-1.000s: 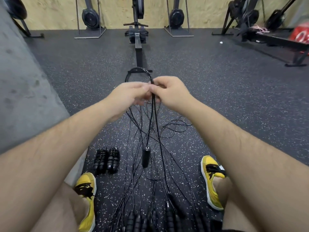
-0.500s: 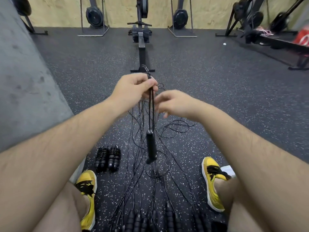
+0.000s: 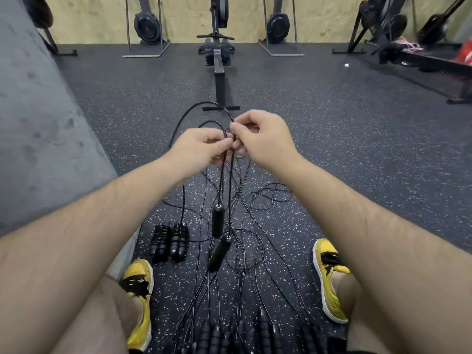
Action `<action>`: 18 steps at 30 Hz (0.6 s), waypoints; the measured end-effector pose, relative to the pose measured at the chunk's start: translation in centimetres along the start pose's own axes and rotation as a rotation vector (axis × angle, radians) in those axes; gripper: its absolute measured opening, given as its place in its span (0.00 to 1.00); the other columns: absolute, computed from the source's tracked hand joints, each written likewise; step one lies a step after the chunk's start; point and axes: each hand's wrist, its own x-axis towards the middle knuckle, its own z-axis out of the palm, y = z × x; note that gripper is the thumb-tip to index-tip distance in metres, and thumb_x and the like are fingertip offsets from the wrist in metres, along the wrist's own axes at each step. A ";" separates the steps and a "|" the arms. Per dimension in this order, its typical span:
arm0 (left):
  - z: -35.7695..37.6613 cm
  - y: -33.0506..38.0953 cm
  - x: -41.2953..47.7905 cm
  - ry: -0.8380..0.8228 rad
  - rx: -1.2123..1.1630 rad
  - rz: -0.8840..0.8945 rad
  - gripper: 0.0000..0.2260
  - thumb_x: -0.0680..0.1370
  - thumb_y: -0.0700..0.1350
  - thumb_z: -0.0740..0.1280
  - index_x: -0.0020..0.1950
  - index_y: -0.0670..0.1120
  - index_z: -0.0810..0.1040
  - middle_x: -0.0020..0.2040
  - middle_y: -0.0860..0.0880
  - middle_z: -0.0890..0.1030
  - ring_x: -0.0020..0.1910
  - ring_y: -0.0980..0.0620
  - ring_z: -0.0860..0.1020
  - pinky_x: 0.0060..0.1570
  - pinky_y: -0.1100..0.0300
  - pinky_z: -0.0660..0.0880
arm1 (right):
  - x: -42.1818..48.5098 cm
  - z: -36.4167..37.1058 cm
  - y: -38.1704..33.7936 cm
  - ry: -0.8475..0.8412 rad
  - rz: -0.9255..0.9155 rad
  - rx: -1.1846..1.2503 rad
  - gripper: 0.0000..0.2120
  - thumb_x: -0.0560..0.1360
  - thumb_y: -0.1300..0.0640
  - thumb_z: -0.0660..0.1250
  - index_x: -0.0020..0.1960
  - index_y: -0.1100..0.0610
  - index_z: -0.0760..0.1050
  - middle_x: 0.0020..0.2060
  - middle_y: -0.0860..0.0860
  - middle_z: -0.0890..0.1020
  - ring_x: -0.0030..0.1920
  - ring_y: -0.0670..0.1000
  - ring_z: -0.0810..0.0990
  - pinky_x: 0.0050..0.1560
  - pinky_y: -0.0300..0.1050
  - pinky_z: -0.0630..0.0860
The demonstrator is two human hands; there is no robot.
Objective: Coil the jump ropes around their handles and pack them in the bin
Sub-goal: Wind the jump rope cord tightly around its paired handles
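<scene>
Head view is showing the left hand [image 3: 201, 146] and right hand [image 3: 263, 139] pinching 1 jump rope [image 3: 222, 175] with curled fingers, its 2 handles [image 3: 217, 223] dangling below. Seemingly 2 coiled bundles [image 3: 169, 242] are lying beside the left shoe [image 3: 139, 284]; many loose ropes [image 3: 265, 198] are waiting on the floor [image 3: 332, 139], with no bin showing.
</scene>
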 end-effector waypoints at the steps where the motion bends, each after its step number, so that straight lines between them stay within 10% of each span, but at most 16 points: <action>1: 0.3 -0.3 -0.1 -0.023 0.011 -0.013 0.09 0.82 0.39 0.66 0.53 0.31 0.79 0.48 0.37 0.83 0.43 0.50 0.82 0.49 0.55 0.81 | 0.0 -0.2 -0.2 0.016 0.002 0.018 0.04 0.78 0.62 0.68 0.45 0.58 0.80 0.32 0.55 0.84 0.29 0.46 0.82 0.33 0.44 0.80; 5: 1.4 -0.4 -0.5 -0.073 -0.026 -0.036 0.05 0.80 0.36 0.67 0.50 0.33 0.79 0.45 0.43 0.84 0.40 0.53 0.82 0.42 0.63 0.79 | -0.1 -0.7 -0.5 0.031 0.063 0.128 0.05 0.79 0.62 0.66 0.47 0.62 0.81 0.33 0.55 0.83 0.29 0.47 0.80 0.33 0.44 0.81; 8: 1.7 0.3 -0.1 0.022 0.013 0.022 0.05 0.79 0.38 0.70 0.45 0.38 0.80 0.41 0.45 0.84 0.39 0.51 0.80 0.47 0.50 0.81 | 0.1 -1.2 -0.3 0.018 0.152 0.128 0.07 0.79 0.63 0.63 0.52 0.61 0.79 0.39 0.54 0.82 0.32 0.48 0.79 0.38 0.50 0.82; 13: 1.5 2.0 0.3 0.108 -0.122 0.072 0.06 0.80 0.39 0.69 0.44 0.43 0.82 0.47 0.42 0.85 0.43 0.53 0.81 0.43 0.59 0.80 | -1.6 -2.1 1.2 -0.487 0.251 -0.352 0.07 0.73 0.60 0.71 0.50 0.58 0.80 0.43 0.53 0.86 0.30 0.48 0.81 0.38 0.43 0.79; 18: 0.8 1.7 0.7 0.136 -0.151 0.063 0.05 0.81 0.39 0.68 0.52 0.40 0.83 0.47 0.46 0.86 0.42 0.52 0.82 0.42 0.59 0.79 | -1.1 -1.6 1.3 -0.297 0.172 -0.262 0.01 0.75 0.62 0.73 0.46 0.60 0.81 0.35 0.53 0.85 0.26 0.44 0.78 0.31 0.41 0.77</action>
